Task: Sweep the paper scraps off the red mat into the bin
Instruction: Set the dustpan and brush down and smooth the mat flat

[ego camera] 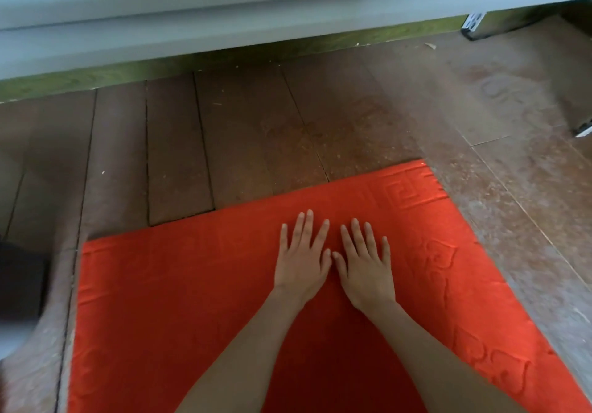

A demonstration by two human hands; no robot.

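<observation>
A red mat (179, 297) with an embossed pattern lies on a brown wooden floor and fills the lower part of the head view. My left hand (302, 260) and my right hand (365, 266) lie flat on it side by side near its far edge, palms down, fingers straight and spread, thumbs almost touching. Neither hand holds anything. No paper scraps show on the mat. No bin is clearly in view.
The wooden floor (243, 137) beyond the mat carries small pale specks and dust. A pale bed or bench edge (192, 18) runs across the top. A dark blurred object (19, 284) sits at the left edge. A metal leg (474, 26) stands at the top right.
</observation>
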